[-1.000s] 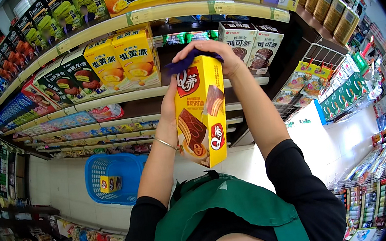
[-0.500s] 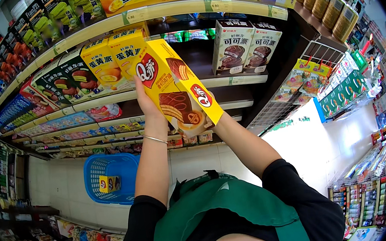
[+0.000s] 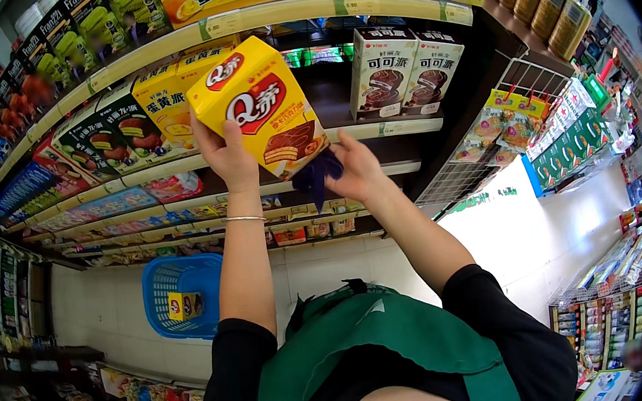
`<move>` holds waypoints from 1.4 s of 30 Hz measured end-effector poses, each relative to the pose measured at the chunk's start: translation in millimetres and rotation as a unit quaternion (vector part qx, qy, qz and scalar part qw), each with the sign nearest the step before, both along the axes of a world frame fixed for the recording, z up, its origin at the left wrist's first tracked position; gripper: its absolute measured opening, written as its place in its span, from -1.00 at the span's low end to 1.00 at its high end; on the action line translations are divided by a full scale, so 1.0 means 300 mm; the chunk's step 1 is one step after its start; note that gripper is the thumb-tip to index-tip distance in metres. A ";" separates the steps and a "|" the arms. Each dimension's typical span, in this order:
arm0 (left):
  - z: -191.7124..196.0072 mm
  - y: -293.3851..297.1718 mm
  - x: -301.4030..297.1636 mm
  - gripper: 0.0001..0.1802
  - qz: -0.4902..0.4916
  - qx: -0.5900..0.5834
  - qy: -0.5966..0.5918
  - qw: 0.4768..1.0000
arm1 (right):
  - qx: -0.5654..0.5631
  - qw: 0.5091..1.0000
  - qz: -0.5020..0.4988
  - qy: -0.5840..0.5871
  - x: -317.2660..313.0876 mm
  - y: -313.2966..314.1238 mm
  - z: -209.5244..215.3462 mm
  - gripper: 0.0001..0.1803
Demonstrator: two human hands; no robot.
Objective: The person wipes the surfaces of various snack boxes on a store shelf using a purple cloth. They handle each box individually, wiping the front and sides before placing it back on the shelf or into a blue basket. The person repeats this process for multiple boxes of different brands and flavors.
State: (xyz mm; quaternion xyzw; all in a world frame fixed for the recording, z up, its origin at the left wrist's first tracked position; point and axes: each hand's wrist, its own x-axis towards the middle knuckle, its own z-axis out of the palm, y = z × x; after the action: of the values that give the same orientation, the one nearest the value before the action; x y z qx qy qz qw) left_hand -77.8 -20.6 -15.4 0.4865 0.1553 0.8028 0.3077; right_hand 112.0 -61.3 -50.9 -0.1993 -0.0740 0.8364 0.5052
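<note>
A yellow carton of chocolate-coated cakes with a red logo patch is held up, tilted, before the middle shelf. My left hand grips its left side, with the thumb across the front. My right hand is at the carton's lower right corner and holds a dark purple-blue cloth that hangs down against the carton's bottom edge. Behind the carton, yellow pie boxes stand on the shelf, partly hidden. White and brown cocoa pie boxes stand right of it.
A blue plastic basket with a small yellow box inside sits on the floor at left. A wire rack with hanging packets flanks the shelf's right end. Gold cans line the shelf at upper right.
The carton has turned so that its top and front now face me. My right hand has come out from behind it, and the dark cloth in it now shows.
</note>
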 end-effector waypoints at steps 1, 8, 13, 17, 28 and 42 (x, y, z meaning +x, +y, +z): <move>-0.005 0.006 -0.002 -0.28 0.010 0.013 0.016 1.000 | 0.011 1.000 -0.003 -0.013 0.023 0.003 0.015 -0.46; 0.011 -0.032 0.055 -0.34 -0.033 -0.094 0.001 0.995 | 0.264 0.886 -0.298 -0.237 0.022 -0.043 0.095 -0.58; -0.020 -0.063 0.130 -0.39 -0.130 -0.176 -0.059 0.974 | 0.553 0.201 -0.310 -0.747 -0.034 -0.080 0.164 -0.32; -0.042 -0.102 0.162 -0.39 -0.149 -0.221 0.021 0.964 | 0.542 0.233 -0.375 -0.715 0.004 0.015 0.286 -0.37; -0.065 -0.100 0.149 -0.25 -0.023 -0.151 0.286 0.946 | 0.671 0.207 -0.193 -0.685 -0.016 0.011 0.404 -0.67; 0.029 -0.090 0.059 -0.42 -0.196 -0.157 -0.054 0.967 | 0.375 0.860 -0.053 -0.341 0.106 0.109 0.135 -0.69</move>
State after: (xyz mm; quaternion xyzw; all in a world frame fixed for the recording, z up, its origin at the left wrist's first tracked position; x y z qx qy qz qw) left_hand -60.2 -47.7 -6.8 0.4091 0.1640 0.7176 0.5393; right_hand 144.0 -28.5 -10.3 -0.2713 -0.5388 0.5970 0.5289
